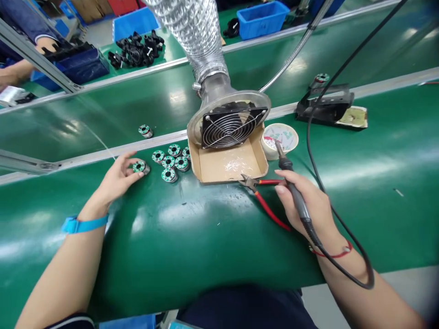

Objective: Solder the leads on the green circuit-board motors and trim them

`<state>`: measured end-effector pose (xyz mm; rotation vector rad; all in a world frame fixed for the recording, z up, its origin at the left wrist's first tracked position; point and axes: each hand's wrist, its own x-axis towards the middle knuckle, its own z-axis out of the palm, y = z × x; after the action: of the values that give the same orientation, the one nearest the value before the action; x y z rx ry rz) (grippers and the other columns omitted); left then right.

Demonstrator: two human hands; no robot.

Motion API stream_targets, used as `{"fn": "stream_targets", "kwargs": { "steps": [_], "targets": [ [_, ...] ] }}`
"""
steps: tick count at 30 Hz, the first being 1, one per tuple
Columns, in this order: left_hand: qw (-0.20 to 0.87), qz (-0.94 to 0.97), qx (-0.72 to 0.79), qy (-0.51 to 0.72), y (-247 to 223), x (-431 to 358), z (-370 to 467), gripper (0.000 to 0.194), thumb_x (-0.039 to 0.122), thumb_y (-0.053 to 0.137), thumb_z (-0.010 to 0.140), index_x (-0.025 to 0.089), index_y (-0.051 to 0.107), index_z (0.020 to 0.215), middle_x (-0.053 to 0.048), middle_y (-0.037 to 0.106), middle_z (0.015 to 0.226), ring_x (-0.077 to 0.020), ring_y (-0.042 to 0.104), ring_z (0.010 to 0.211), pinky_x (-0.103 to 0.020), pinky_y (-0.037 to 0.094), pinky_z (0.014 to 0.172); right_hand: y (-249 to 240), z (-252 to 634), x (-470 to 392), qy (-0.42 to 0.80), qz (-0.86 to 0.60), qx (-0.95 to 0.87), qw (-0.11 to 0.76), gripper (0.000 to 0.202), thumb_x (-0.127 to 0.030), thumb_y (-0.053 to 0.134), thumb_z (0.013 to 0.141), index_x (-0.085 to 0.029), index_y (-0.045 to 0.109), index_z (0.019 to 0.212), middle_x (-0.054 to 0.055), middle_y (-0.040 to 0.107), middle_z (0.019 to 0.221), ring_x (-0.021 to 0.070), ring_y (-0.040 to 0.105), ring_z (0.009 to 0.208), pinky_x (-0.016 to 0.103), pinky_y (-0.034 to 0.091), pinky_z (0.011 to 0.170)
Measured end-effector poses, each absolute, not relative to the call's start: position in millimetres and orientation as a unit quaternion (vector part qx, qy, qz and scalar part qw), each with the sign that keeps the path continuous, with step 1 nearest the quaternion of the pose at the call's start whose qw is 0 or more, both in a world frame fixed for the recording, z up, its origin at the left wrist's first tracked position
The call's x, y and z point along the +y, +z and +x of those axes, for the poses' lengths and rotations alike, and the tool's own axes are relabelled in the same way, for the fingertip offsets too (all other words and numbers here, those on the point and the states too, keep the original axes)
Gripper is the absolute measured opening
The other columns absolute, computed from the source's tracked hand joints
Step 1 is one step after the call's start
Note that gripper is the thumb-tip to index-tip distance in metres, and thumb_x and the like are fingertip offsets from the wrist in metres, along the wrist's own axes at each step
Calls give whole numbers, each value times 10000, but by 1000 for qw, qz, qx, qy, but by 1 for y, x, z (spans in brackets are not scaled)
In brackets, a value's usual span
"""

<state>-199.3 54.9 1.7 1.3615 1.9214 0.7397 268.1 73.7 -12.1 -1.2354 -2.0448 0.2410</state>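
1. Biggest thing in front of us is the green bench (pixel 206 256), stretching under both our hands.
2. Out ahead, between the hands, a crinkly silver duct (pixel 185 27) drops down to a hood with a black fan (pixel 231 130) in its mouth.
3. Right below that fan we've got a shallow cardboard box (pixel 206 170), ahead and to the left of our right hand, with bits of pale scrap inside.
4. Farther out past the right hand there's a black iron stand (pixel 324 107) with a yellowish pad on its near end.
5. Our right hand (pixel 308 196) has its fingers wrapped around the grip of a soldering iron (pixel 297 201), tip pointing up and away, cable looping back over the wrist.
6. Our left hand (pixel 116 178) is pinching a green-topped coil (pixel 139 166) between thumb and fingers; can't tell if it's lifted off the bench.
7. Red-handled cutters (pixel 254 183) lie just left of the right hand, jaws by the box's front edge.
8. A round white tub (pixel 270 153) sits just beyond the right hand, near the iron's tip.
9. Smallest stuff: six more coils (pixel 168 161) bunched just right of the left hand, with a lone coil (pixel 145 131) farther out beyond it.
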Motion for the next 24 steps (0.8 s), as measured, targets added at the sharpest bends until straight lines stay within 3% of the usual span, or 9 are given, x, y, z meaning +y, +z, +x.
{"fn": "stream_targets", "kwargs": {
  "steps": [3,5,7,10,13,18,21,24],
  "targets": [
    [367,549,705,260,5,23,-182,882,259,667,887,363,165,1605,-126,469,1607,-4,386,597,-230,432,584,-15,268,72,96,-484,-791,361,294,-356,571,1010,-200,704,1220,85,756,936,217,743,799,328,632,770],
    [342,554,715,254,3,13,-175,934,293,691,872,359,133,1618,-159,356,1672,-5,370,589,-244,428,571,-17,268,70,93,-486,-787,368,293,-349,574,1012,-195,702,1227,79,753,924,210,738,791,330,631,771],
    [288,552,742,248,-2,10,-169,830,356,745,820,241,349,1540,-177,482,1547,-37,424,615,-269,439,589,-18,267,68,91,-487,-782,377,290,-347,583,1011,-194,703,1226,73,751,909,211,735,790,340,631,777],
    [216,548,769,248,-7,9,-160,496,387,742,791,129,633,1200,-126,636,1144,-109,502,697,-296,453,666,-16,269,63,89,-491,-769,400,278,-327,599,1004,-208,708,1230,66,753,902,217,740,817,364,631,819],
    [226,549,754,281,-2,1,-139,458,421,695,836,154,636,1204,-74,643,973,-141,570,744,-291,483,699,-11,269,51,95,-479,-757,434,271,-251,646,975,-225,715,1235,48,753,898,200,743,823,355,629,836],
    [379,569,649,334,17,-22,-74,552,408,724,871,201,585,1363,-104,702,1108,-177,681,903,-272,540,727,8,253,24,240,-413,-750,457,299,-165,666,965,-246,707,1250,26,790,1034,150,764,821,300,645,833],
    [417,626,599,276,22,-27,-36,490,410,720,906,225,640,1353,-49,696,991,-106,602,715,-217,470,622,22,235,16,361,-366,-740,434,323,-174,614,1015,-236,649,1331,10,790,1069,97,765,867,217,626,849],
    [378,703,542,264,24,-24,-11,391,399,749,912,238,688,1263,21,618,841,-46,470,595,-165,392,553,32,221,18,422,-363,-716,422,283,-191,567,1042,-182,625,1318,4,766,983,80,749,875,192,606,860]
  ]
}}
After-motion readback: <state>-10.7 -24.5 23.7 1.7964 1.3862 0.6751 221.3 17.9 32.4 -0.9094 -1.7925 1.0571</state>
